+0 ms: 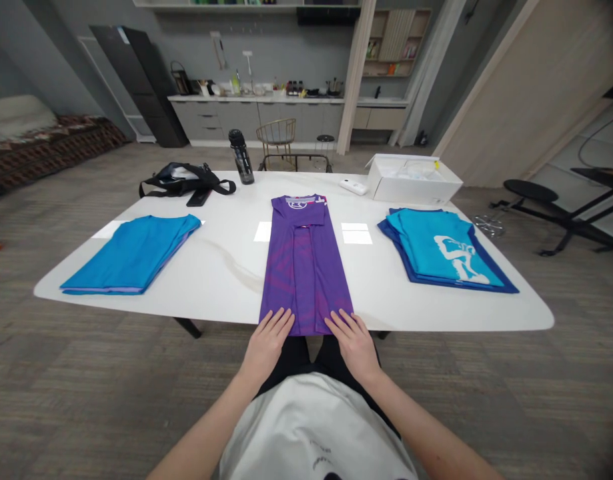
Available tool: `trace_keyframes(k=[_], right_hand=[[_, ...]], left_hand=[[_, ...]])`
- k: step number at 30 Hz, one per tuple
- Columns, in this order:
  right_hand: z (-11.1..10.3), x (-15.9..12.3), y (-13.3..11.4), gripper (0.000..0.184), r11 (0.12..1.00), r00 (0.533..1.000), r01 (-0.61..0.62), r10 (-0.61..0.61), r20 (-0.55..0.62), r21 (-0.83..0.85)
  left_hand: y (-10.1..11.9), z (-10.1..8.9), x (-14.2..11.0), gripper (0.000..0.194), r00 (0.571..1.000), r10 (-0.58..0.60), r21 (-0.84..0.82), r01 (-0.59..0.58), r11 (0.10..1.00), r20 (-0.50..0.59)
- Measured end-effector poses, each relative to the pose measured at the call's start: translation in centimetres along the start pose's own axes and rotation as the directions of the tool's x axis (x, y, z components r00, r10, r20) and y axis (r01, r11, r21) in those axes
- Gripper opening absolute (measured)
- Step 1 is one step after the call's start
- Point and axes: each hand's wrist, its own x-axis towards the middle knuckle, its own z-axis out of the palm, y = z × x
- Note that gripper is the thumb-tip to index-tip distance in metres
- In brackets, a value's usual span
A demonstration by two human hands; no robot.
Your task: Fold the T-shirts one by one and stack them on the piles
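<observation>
A purple T-shirt (304,267) lies on the white table (226,280) in front of me, its sides folded inward into a long strip with the collar at the far end. My left hand (267,340) rests on its near left corner, fingers stretched out flat. On the near right corner lies my right hand (353,341), its fingers also extended and slightly spread. The shirt's near edge reaches the table's front edge between the hands. Whether the thumbs are under the cloth is hidden.
Folded blue shirts (136,253) lie at the left, and a stack of blue shirts (436,247) with a white print at the right. Farther back are a black bag (181,179), a phone (199,197), a dark bottle (241,159), a white device (353,187) and a white box (401,185).
</observation>
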Motion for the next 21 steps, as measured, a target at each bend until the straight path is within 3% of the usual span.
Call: trace_keyframes(k=[5, 10, 13, 17, 19, 21], right_hand=[[-0.6, -0.4, 0.9, 0.048, 0.996, 0.995, 0.063, -0.059, -0.082, 0.055], [-2.8, 1.7, 1.6, 0.039, 0.974, 0.987, 0.161, -0.157, -0.039, 0.158], [-5.0, 4.3, 2.6, 0.035, 0.936, 0.974, 0.211, -0.226, 0.022, 0.282], [-8.4, 9.2, 4.4, 0.033, 0.89, 0.967, 0.047, -0.154, 0.204, 0.453], [-10.0, 12.3, 5.6, 0.031, 0.837, 0.944, -0.067, -0.123, 0.306, 0.542], [-11.1, 15.6, 7.1, 0.029, 0.771, 0.919, -0.153, -0.118, 0.376, 0.618]], left_hand=[[-2.0, -0.9, -0.8, 0.055, 0.994, 0.088, -0.078, -0.093, 0.993, -0.061], [-3.6, -3.7, 1.8, 0.039, 0.979, 0.203, -0.229, -0.198, 0.953, -0.001], [-4.6, -5.9, 4.4, 0.035, 0.986, 0.149, -0.367, -0.11, 0.924, 0.08], [-6.7, -8.8, 9.7, 0.03, 0.973, 0.085, -0.606, 0.065, 0.793, 0.215], [-8.1, -10.0, 13.0, 0.028, 0.94, 0.127, -0.735, 0.157, 0.659, 0.315], [-9.8, -10.7, 16.4, 0.026, 0.871, 0.254, -0.817, 0.241, 0.523, 0.42]])
